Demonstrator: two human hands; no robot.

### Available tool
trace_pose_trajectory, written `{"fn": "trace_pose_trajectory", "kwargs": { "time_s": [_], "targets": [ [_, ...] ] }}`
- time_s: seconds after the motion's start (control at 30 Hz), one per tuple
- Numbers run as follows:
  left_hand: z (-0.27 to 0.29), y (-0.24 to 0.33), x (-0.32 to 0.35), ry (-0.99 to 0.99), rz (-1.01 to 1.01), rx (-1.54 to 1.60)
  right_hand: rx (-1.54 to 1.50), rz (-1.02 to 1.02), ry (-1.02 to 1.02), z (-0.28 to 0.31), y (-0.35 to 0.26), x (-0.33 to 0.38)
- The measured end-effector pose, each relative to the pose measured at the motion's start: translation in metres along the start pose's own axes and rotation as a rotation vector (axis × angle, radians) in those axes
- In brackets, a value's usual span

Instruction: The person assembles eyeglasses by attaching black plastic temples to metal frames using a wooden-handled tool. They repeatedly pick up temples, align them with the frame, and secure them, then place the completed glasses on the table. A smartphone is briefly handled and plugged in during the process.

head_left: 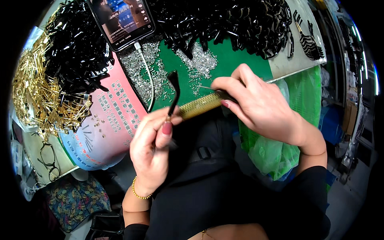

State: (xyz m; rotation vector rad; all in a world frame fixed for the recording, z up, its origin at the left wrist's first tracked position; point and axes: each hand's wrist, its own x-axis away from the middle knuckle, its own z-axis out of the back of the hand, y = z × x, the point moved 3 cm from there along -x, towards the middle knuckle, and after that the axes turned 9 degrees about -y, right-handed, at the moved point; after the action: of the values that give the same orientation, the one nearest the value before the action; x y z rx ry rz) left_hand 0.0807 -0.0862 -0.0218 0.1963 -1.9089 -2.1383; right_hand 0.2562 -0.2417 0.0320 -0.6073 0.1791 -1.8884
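Note:
My left hand [149, 149] is closed in a pinch around a black glasses temple [175, 89], whose curved tip sticks up above my fingers. Between both hands lies a gold tool handle [201, 106] with a knurled surface. My right hand [262, 107] grips its far end between thumb and fingers. The near end meets my left fingers, which hide whatever is there. A thin metal rod [205, 87] juts leftward from my right fingertips; what it belongs to is hidden. Just beyond my hands, small silver pins [199, 60] are heaped on a green mat [170, 56].
Black temples [224, 20] are piled along the back, with more black pieces [76, 44] and gold metal parts [36, 88] at left. A phone [124, 24] with a white cable [149, 72] stands among them. Glasses [49, 156] lie far left; a green plastic bag [272, 156] hangs right.

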Motion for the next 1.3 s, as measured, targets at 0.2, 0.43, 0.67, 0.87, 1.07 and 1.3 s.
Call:
{"fn": "trace_pose_trajectory", "kwargs": {
  "time_s": [0.2,0.43,0.67,0.87,1.07,1.3],
  "targets": [
    [-0.010,0.004,-0.017,0.043,0.132,0.123,0.066,0.007,-0.017,-0.007,0.003,-0.006],
    [-0.015,0.012,-0.024,-0.079,0.265,0.137,0.117,0.050,-0.049,-0.005,0.003,-0.009],
    [-0.009,0.004,-0.007,0.063,0.173,0.172,0.103,0.035,-0.068,-0.006,0.002,-0.012],
    [-0.002,0.004,-0.012,0.042,0.192,0.085,0.053,0.033,-0.200,0.002,0.002,-0.018],
    [-0.004,0.007,-0.016,0.050,0.139,0.065,-1.124,-0.209,-0.576,0.015,-0.027,-0.023],
    [-0.006,0.001,-0.014,0.091,-0.002,-0.186,-1.258,-0.259,-0.614,0.010,-0.030,-0.024]
  ]
}}
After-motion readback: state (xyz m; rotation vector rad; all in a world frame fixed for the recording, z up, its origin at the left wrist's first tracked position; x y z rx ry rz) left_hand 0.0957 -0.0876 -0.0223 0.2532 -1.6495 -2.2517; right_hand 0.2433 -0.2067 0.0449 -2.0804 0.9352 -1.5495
